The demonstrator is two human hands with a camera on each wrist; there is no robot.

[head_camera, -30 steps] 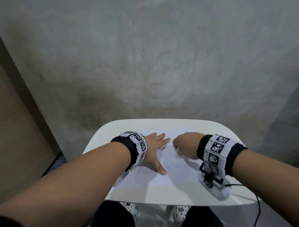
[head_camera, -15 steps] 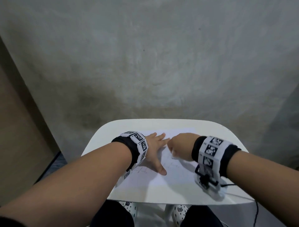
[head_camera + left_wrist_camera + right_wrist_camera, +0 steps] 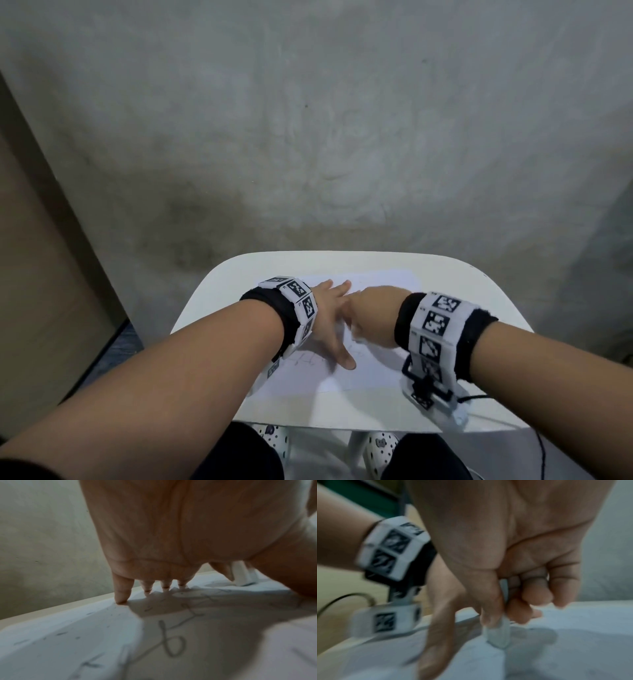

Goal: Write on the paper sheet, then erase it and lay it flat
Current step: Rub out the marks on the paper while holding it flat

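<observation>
A white paper sheet point(image 3: 370, 373) with faint pencil marks lies on the small white table point(image 3: 219, 284). My left hand point(image 3: 329, 322) lies flat on the sheet, fingers spread and straight, holding it down; its fingertips point(image 3: 121, 599) press the paper point(image 3: 68, 635) near pencil writing. My right hand point(image 3: 373, 318) is curled just right of the left one. Its thumb and fingers pinch a white eraser point(image 3: 498, 635) whose end touches the paper point(image 3: 573, 635). The eraser point(image 3: 241, 574) also shows past the left palm.
The table's front edge point(image 3: 359, 421) is close to my knees, with patterned shoes point(image 3: 380, 448) below it. A black cable point(image 3: 476, 397) runs from the right wrist device across the table's right side. A grey wall rises behind the table.
My right hand has slid leftward across the sheet with the eraser, up against the left hand's fingers. The left hand has stayed pressed in place.
</observation>
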